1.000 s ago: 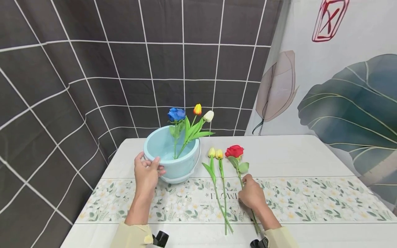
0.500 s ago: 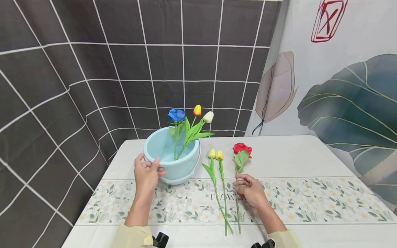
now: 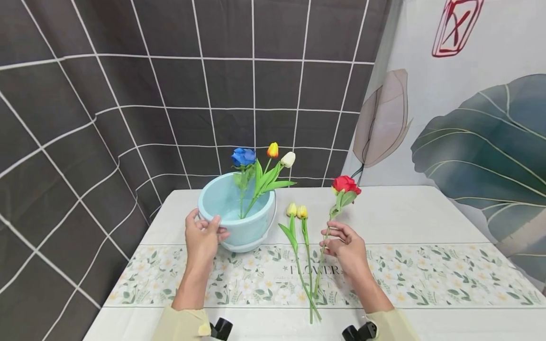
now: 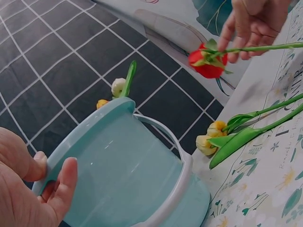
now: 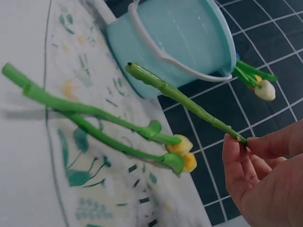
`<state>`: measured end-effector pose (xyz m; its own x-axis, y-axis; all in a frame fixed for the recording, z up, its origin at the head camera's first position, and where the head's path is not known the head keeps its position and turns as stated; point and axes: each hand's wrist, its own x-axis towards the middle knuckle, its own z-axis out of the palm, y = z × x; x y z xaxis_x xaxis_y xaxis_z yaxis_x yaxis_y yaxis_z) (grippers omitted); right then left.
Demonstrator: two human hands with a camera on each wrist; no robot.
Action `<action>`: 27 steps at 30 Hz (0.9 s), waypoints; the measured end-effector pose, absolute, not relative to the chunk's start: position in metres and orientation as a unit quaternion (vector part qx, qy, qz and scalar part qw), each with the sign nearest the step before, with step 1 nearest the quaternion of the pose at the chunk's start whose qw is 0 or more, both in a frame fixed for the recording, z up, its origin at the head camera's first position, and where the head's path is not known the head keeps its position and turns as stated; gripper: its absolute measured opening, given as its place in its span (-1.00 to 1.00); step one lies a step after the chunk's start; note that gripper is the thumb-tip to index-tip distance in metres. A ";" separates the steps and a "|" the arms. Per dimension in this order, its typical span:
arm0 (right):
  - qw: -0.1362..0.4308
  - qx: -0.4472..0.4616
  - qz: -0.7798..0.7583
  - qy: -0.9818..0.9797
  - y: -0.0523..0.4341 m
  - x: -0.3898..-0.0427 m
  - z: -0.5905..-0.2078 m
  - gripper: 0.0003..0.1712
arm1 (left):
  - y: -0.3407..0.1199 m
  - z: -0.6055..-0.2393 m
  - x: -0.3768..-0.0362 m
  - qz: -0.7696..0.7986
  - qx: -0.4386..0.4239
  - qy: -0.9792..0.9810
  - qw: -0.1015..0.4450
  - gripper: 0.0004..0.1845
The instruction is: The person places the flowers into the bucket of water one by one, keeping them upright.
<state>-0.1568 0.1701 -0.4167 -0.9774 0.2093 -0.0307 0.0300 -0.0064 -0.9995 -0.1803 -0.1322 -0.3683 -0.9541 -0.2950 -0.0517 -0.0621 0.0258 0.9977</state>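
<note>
The right hand [image 3: 346, 247] pinches the thin green stem of a red rose [image 3: 345, 184] between thumb and fingers and holds it up off the table [image 3: 405, 213]. The rose has a round red bloom at the top, with small green leaves just under it. Its stem is long and leans, so the bloom is up and to the right of the hand and the bottom end points down toward the table. The left hand [image 3: 202, 237] grips the rim of a light blue bucket [image 3: 251, 227], with the thumb over the edge. The bucket stands on the table and has a white handle hanging down its side. In it stand a blue rose [image 3: 243, 156], an orange tulip [image 3: 272, 150] and a white tulip [image 3: 287, 159]. Two yellow tulips [image 3: 296, 211] lie flat on the table between the bucket and the right hand, side by side, on a cloth with little flowers.
</note>
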 end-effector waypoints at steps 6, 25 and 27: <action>0.096 -0.053 0.717 -0.688 0.161 -0.166 -0.395 -0.52 | -0.131 -0.367 -0.181 -0.710 0.118 -0.689 0.085 -0.24; 0.196 0.050 0.745 -0.635 0.132 -0.194 -0.337 -0.52 | -0.130 -0.370 -0.183 -0.728 0.114 -0.670 0.090 -0.26; 0.207 0.054 0.747 -0.630 0.129 -0.196 -0.334 -0.52 | -0.131 -0.370 -0.183 -0.729 0.114 -0.669 0.090 -0.26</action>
<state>-0.1964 0.1291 -0.3336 -0.9085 0.2408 0.3414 -0.3770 -0.1204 -0.9183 -0.1832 -0.1306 -0.3700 -0.9578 -0.2839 -0.0449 -0.0203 -0.0892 0.9958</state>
